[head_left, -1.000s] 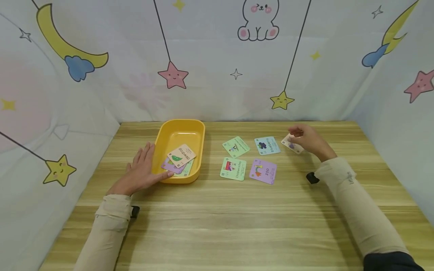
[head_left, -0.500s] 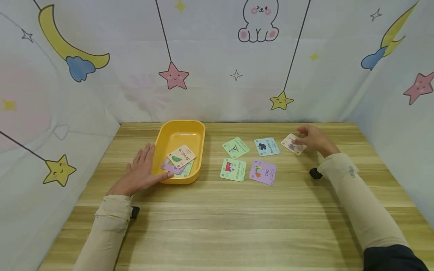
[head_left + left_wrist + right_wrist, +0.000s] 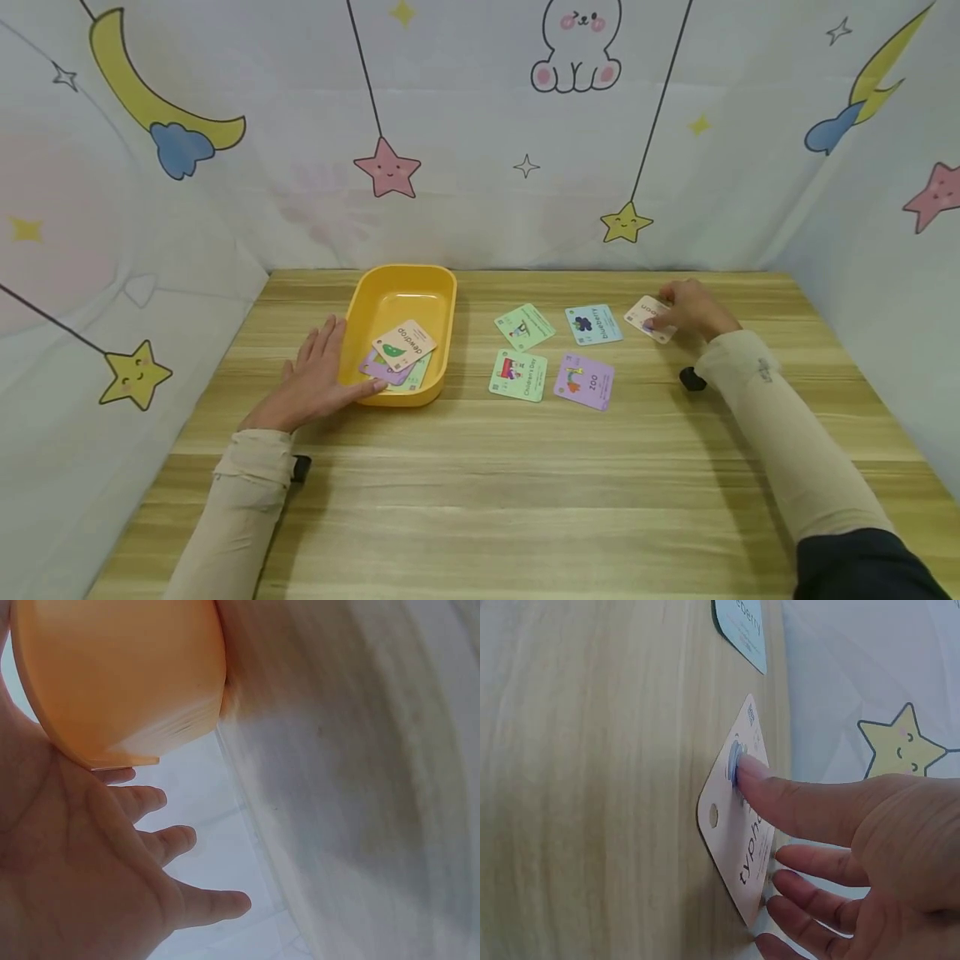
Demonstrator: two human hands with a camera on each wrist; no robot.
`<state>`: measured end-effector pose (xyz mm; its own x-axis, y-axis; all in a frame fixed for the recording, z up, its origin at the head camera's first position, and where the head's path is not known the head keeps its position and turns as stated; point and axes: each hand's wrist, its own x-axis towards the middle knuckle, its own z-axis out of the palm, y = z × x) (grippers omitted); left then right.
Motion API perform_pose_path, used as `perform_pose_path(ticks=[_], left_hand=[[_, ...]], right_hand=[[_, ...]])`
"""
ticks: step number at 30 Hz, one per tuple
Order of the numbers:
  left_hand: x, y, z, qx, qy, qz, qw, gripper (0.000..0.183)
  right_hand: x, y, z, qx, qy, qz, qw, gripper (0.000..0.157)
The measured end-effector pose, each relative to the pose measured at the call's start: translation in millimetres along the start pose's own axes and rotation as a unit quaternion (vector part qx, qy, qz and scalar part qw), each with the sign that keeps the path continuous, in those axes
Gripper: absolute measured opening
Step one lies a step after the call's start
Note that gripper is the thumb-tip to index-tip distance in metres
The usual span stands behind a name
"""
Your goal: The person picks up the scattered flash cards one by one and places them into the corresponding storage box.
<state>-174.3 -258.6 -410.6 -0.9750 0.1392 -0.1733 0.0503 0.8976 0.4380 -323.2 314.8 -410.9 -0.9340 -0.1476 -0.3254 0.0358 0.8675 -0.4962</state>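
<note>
My left hand (image 3: pixel 311 375) lies along the left side of a yellow plastic tray (image 3: pixel 450 333), fingers spread and thumb over its front rim; the left wrist view shows the palm against the tray. In the tray lie a cream "dewdrop" card (image 3: pixel 417 335), a purple card and a green one, partly overlapping. At the back right, my right hand (image 3: pixel 701 312) touches a cream "typhoon" card (image 3: pixel 726 810) lying flat on the table. Its thumb rests on the card's picture. The other fingers are by the far edge, barely bent. Whether they grip underneath is hidden.
Left of the right hand lie a blue "blueberry" card (image 3: pixel 600 327), a purple "zoo" card (image 3: pixel 594 393), a green "Children's Day" card (image 3: pixel 531 371) and another green card (image 3: pixel 531 321). A printed cloth (image 3: pixel 480 225) stands behind the wooden table (image 3: pixel 480 492).
My right hand has shifted slightly right, off the middle of the typhoon card, uncovering more of it. The card stays in about the same place. My left hand and the tray have not moved.
</note>
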Motion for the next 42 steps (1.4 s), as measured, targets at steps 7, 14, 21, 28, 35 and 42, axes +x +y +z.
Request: perform_pose_path(ticks=[7,14,21,28,35,42], left_hand=[[1.3,-2.2,1.5,0.004,0.002,0.002,1.0,0.123],[1.3,-3.9,2.2,0.007,0.003,0.001,1.0,0.123],[1.2,-3.4,1.3,0.002,0.0,-0.003,1.0,0.125],[0.7,-3.3,1.1,0.002,0.002,-0.001,1.0,0.125],[1.6,-1.9,0.8,0.006,0.007,0.0,1.0,0.123],[1.0,-0.9,-0.1,0.007,0.005,0.002,1.0,0.124]], right_hand=[[6,-7,-2.1,0.012,-0.027,0.029,0.999,0.061],[7,-16,-5.4,-0.006,-0.039,0.051,0.998,0.063],[8,-23,-7.2,-0.015,-0.048,0.091,0.995,0.064],[7,-25,-9.0,-0.012,-0.048,0.095,0.994,0.064],[9,-23,-8.9,-0.013,-0.047,0.094,0.994,0.064],[14,-14,-8.7,-0.002,-0.049,0.093,0.994,0.064]])
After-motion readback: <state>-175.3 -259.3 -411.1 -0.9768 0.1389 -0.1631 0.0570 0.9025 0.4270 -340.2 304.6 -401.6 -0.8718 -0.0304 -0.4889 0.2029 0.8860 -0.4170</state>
